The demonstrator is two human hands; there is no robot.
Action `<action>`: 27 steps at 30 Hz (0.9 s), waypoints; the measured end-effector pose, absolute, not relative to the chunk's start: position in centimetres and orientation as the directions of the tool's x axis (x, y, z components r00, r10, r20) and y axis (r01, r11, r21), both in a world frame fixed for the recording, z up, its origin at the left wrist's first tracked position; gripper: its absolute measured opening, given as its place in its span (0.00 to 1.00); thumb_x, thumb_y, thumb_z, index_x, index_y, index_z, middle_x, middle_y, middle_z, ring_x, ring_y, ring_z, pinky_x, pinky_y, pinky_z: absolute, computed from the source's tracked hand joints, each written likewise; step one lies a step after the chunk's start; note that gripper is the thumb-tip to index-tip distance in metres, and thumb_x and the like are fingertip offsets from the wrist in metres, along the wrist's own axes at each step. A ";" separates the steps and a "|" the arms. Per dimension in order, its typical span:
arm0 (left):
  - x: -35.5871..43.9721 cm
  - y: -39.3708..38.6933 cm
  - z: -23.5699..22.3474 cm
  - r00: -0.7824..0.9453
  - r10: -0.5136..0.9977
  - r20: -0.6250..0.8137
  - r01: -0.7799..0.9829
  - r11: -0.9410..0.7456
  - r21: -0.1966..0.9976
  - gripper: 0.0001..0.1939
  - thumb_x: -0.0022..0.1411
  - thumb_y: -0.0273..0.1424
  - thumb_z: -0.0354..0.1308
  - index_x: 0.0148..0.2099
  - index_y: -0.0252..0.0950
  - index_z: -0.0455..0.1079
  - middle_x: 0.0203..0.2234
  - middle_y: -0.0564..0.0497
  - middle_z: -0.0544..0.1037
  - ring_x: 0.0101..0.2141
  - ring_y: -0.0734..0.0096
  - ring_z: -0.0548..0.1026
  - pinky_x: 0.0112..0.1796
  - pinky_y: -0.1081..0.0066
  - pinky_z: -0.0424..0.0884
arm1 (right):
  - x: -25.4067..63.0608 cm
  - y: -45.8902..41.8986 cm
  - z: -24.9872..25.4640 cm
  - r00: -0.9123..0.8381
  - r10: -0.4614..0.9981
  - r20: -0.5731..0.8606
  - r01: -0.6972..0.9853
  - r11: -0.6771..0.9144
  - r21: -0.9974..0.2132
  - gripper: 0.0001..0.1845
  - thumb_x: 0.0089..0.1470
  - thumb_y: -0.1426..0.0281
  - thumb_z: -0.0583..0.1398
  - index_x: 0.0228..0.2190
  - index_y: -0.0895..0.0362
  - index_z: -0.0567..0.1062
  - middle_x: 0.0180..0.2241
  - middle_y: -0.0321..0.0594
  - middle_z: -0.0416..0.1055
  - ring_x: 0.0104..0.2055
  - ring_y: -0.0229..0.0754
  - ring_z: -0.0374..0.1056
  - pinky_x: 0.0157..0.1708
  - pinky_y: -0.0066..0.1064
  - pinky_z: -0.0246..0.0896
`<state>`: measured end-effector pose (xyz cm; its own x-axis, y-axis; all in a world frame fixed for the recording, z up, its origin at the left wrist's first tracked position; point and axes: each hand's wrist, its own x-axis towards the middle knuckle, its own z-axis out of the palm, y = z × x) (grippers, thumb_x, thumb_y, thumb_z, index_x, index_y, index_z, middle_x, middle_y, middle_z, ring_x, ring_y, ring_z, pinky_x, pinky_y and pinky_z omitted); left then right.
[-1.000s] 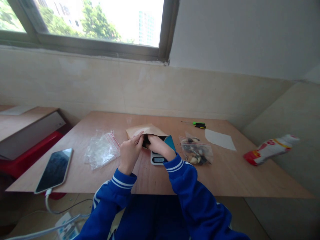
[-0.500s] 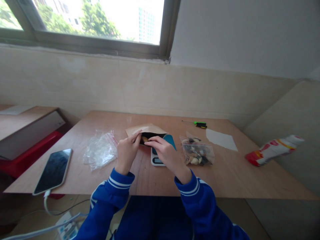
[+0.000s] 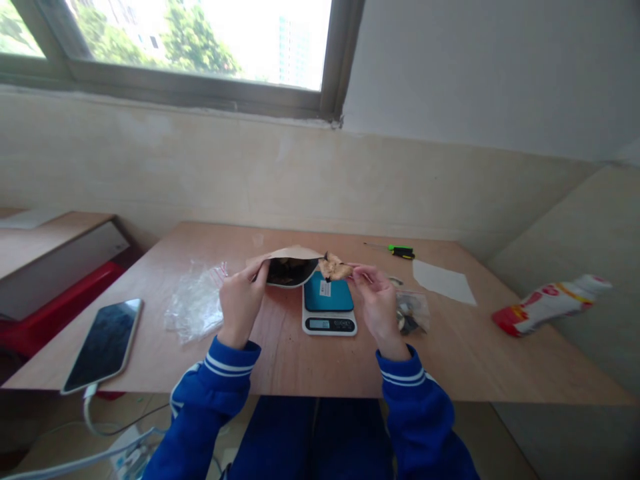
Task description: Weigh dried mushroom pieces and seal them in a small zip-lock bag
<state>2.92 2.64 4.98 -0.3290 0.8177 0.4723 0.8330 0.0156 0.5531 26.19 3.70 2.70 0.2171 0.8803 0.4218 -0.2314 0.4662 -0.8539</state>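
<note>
My left hand pinches the near left edge of a brown paper pouch, whose mouth gapes toward me; dark contents inside are hard to make out. Between the thumb and fingers of my right hand is a crinkled tan dried piece with dark edges, held beside the pouch's mouth. Below that piece lies a small digital kitchen scale with a blue-green plate, a white label and a lit display. My right hand partly covers a clear zip bag of mixed dried pieces.
Empty clear zip bags lie on the left, near a phone with a charging cable. At the back right are a green-and-black screwdriver and white paper. A red-and-white bottle is at the far right.
My right hand has come out of the pouch and moved right with the tan dried piece. The pouch has tilted more open, and the scale is now uncovered with its display lit.
</note>
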 end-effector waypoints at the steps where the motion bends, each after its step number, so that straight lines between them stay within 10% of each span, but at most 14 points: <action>1: 2.7 2.6 5.1 -0.346 0.809 0.475 0.828 0.026 0.560 0.16 0.65 0.38 0.52 0.42 0.40 0.81 0.26 0.46 0.82 0.28 0.63 0.77 0.28 0.71 0.58 | 26.7 4.1 2.0 0.257 0.894 0.366 -0.302 0.435 -0.849 0.10 0.45 0.64 0.70 0.28 0.54 0.77 0.34 0.36 0.77 0.39 0.40 0.73 0.43 0.35 0.71; 11: 1.0 2.3 5.4 -0.401 0.780 0.481 0.809 0.055 0.586 0.17 0.65 0.40 0.51 0.42 0.40 0.81 0.32 0.45 0.83 0.32 0.60 0.78 0.30 0.69 0.60 | 27.5 8.2 -4.0 0.066 0.969 0.237 0.066 0.233 -0.970 0.17 0.45 0.57 0.65 0.28 0.58 0.73 0.29 0.40 0.75 0.34 0.44 0.73 0.40 0.41 0.72; 20: 1.3 1.8 4.7 -0.389 0.791 0.472 0.805 0.042 0.592 0.17 0.65 0.39 0.51 0.41 0.40 0.80 0.26 0.48 0.82 0.30 0.62 0.78 0.29 0.70 0.60 | 27.0 6.4 -0.3 0.064 0.875 0.480 0.411 0.415 -0.811 0.07 0.55 0.70 0.56 0.34 0.56 0.75 0.41 0.46 0.71 0.50 0.47 0.65 0.54 0.47 0.60; 27: 2.1 1.7 4.2 -0.329 0.820 0.469 0.844 0.033 0.535 0.16 0.67 0.37 0.51 0.48 0.43 0.78 0.29 0.47 0.83 0.28 0.64 0.78 0.28 0.71 0.60 | 20.8 3.7 6.9 -0.671 0.574 0.470 0.383 0.811 -0.443 0.19 0.59 0.82 0.49 0.42 0.57 0.75 0.46 0.45 0.74 0.52 0.42 0.68 0.54 0.37 0.63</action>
<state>2.10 1.71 4.23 -0.3291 0.8198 0.4687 0.8444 0.0332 0.5347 20.85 3.74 6.91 -0.6707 0.5737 0.4701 0.3831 0.8107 -0.4427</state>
